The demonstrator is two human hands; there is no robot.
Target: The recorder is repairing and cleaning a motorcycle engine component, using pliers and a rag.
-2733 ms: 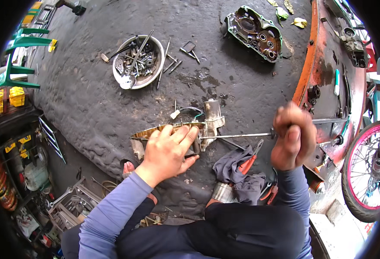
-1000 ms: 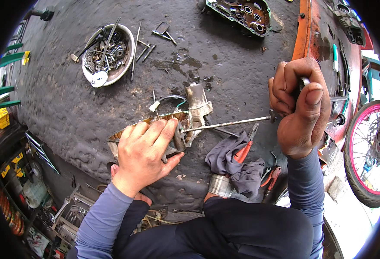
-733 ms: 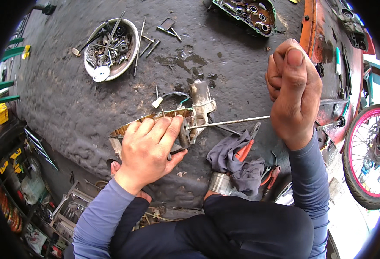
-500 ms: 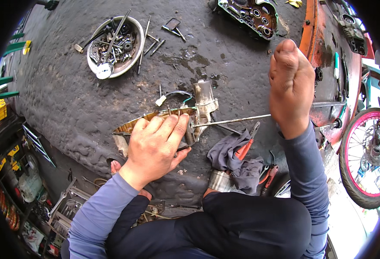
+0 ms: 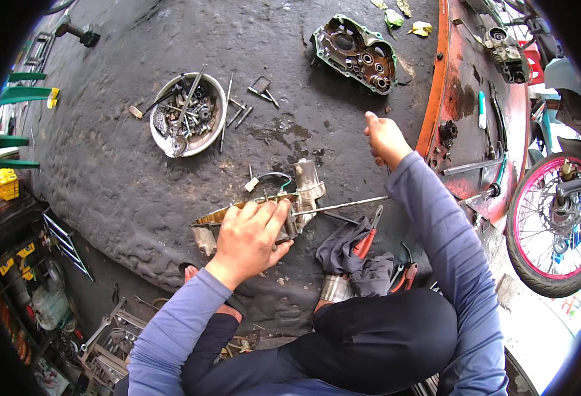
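My left hand (image 5: 249,236) grips an engine casing (image 5: 219,216) lying on the dark ground, its fingers spread over the near side. A cylindrical motor (image 5: 307,175) stands on the casing's right part, with a wire and white connector (image 5: 251,185) beside it. From the casing a long thin metal rod (image 5: 346,205) runs to the right, its far end just below my right hand (image 5: 388,141). That hand is closed, thumb sticking out, held out ahead; whatever its curled fingers hold is hidden. Close to the rod lie a grey rag (image 5: 338,246) and red-handled pliers (image 5: 366,243).
A bowl (image 5: 221,132) of small metal parts stands at the left, with loose bolts (image 5: 243,117) beside it. Another casing half (image 5: 356,54) lies farther off. An orange-edged metal sheet (image 5: 429,112) with tools is at the right, near a pink-rimmed wheel (image 5: 554,228).
My right hand has moved forward and to the left, away from me. The view has shifted, bringing the farther casing half more fully into sight. My left hand stays on the engine casing.
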